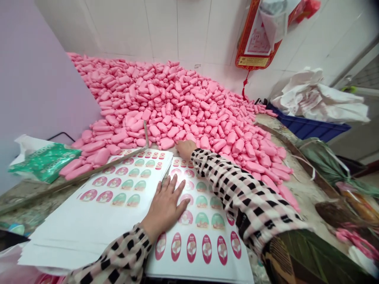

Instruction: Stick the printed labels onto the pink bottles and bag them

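My left hand [164,207] lies flat with fingers spread on the right stack of printed sticker sheets [198,274]. These sheets carry rows of oval pink labels and rounded pink and green ones. At the far edge of that stack, my right hand [185,149] reaches down beside a big heap of small pink bottles [177,92]. Its fingers are mostly hidden, so I cannot see whether they grip anything. Left of it, a second stack of sticker sheets [68,232] lies partly blank, with similar labels over its upper part. Both my sleeves are checked black, white and pink.
A thin wooden strip [89,172] crosses the left stack. Beside it sits a green and white plastic package [44,159]. On the right are a blue crate [310,124] with white bags [319,96] and a dark green bag [325,161]. A red hanging [251,61] is on the tiled wall.
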Motion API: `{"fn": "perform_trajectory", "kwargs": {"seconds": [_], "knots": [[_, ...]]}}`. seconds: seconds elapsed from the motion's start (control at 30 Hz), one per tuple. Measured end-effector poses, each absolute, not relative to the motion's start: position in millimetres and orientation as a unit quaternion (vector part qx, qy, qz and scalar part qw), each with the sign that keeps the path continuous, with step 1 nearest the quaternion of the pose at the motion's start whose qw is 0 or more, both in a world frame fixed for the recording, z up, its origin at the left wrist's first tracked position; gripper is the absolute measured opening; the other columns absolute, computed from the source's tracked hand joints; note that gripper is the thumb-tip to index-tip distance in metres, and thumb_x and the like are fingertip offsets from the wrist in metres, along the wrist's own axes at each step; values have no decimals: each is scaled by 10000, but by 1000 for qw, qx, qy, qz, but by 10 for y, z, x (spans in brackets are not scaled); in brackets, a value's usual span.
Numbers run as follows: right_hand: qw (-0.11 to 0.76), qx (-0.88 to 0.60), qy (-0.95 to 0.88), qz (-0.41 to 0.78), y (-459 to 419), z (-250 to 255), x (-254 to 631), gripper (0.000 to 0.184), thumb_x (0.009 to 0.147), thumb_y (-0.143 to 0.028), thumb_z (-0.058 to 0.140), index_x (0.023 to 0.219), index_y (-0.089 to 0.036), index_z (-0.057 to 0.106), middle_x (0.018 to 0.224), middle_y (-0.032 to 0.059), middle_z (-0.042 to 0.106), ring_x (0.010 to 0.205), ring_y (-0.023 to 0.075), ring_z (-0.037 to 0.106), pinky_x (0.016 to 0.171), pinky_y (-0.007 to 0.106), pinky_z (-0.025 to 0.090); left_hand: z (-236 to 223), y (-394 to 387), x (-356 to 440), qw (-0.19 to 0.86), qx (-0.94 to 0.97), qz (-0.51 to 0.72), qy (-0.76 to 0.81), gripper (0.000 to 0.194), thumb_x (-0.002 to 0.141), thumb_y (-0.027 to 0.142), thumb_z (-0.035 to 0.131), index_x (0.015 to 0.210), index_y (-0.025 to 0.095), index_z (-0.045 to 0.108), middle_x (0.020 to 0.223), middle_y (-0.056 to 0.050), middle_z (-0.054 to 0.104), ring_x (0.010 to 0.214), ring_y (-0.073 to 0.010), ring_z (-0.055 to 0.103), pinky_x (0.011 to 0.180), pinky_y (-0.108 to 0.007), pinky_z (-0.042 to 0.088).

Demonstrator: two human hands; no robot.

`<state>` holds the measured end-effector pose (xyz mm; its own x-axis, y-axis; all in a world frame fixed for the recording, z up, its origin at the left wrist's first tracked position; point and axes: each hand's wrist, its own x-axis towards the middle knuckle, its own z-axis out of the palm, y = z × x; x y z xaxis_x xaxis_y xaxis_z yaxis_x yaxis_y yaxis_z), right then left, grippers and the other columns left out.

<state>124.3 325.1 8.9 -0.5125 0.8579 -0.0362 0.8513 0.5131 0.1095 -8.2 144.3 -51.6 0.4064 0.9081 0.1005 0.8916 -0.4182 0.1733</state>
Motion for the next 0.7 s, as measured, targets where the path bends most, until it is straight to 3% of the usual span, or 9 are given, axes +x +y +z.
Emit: {"fn": "perform_trajectory", "kwargs": {"seconds": [0.13,0.23,0.4,0.57,0.7], "knots": [[42,526,848,53,3245,56,1570,314,956,-248,404,1153,-63,566,1225,101,547,1053,171,572,914,387,438,-522,1448,-77,43,836,85,541,620,884,589,299,1440,318,269,1520,-72,222,1392,-300,159,1102,-498,134],[45,540,839,56,3185,47,1838,277,901,-260,499,1139,-157,596,1208,121,572,1052,241,568,863,422,463,-517,1451,-70,41,836,79,542,623,885,591,293,1438,305,280,1517,-84,230,1388,-310,167,1097,-506,147],[63,564,822,48,3023,50,2234,324,888,-214,422,1149,-159,607,1218,157,557,1044,272,564,850,402,424,-497,1456,-66,30,839,71,539,622,892,584,280,1434,281,296,1518,-93,220,1387,-314,171,1084,-513,184],[68,577,813,37,2840,109,2596,345,888,-258,412,1197,-214,559,1277,123,522,1035,271,564,802,384,431,-493,1466,-65,23,838,67,541,618,888,580,304,1426,277,317,1512,-90,238,1384,-313,183,1080,-518,198],[72,589,805,18,2701,126,2798,314,882,-267,429,1152,-217,582,1201,120,569,1001,256,580,774,352,430,-490,1475,-52,24,837,60,544,625,886,582,306,1427,270,317,1513,-93,234,1386,-311,179,1082,-511,195]]}}
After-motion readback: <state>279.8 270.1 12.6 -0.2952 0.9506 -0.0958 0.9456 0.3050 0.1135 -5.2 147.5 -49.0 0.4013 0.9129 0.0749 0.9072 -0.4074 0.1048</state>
